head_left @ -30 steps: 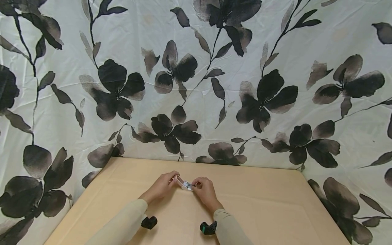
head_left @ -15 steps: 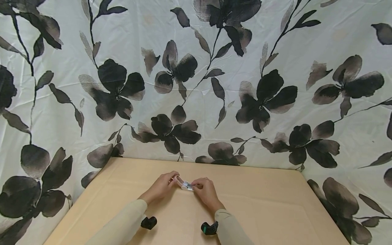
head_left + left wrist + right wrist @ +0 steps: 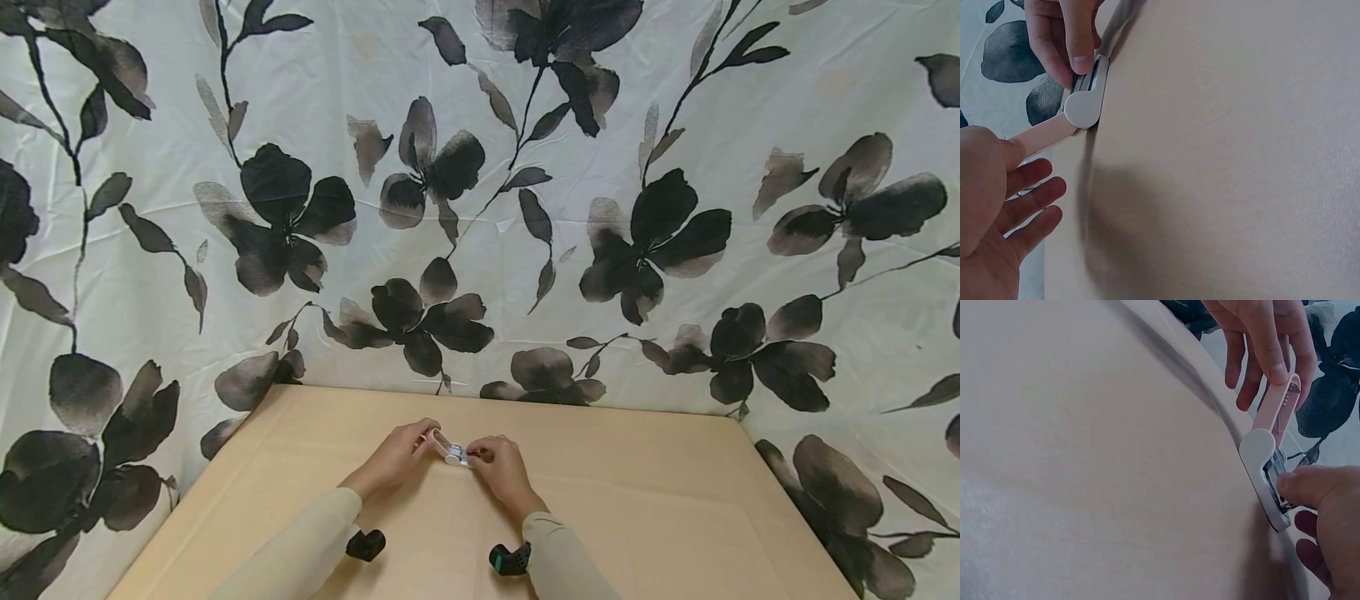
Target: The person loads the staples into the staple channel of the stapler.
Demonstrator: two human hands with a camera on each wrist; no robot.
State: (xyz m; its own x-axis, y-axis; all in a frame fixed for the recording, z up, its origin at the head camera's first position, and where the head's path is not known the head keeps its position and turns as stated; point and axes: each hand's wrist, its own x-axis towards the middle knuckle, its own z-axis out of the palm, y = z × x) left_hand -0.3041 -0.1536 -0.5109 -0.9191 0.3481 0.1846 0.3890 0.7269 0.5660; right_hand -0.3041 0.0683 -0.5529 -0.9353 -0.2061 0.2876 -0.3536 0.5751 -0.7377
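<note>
A small pink and white stapler (image 3: 456,455) is tilted open on the table, its pink top arm (image 3: 1272,409) raised from the white base (image 3: 1085,109). My left hand (image 3: 401,454) pinches the free end of that arm between thumb and forefinger; its other fingers are loosely spread in the left wrist view. On the opposite side, my right hand (image 3: 504,473) pinches at the metal staple channel (image 3: 1277,478), thumb on top and fingers behind the base. Whether a strip of staples lies under the right fingertips is too small to tell.
The light tan table (image 3: 637,500) extends round both hands. Behind its far edge hangs a white cloth (image 3: 555,275) with dark flowers. Black wrist devices (image 3: 366,546) sit below both sleeves.
The right hand's fingers have shifted slightly at the stapler's channel, a touch leftward. The left hand and the stapler hold nearly the same place.
</note>
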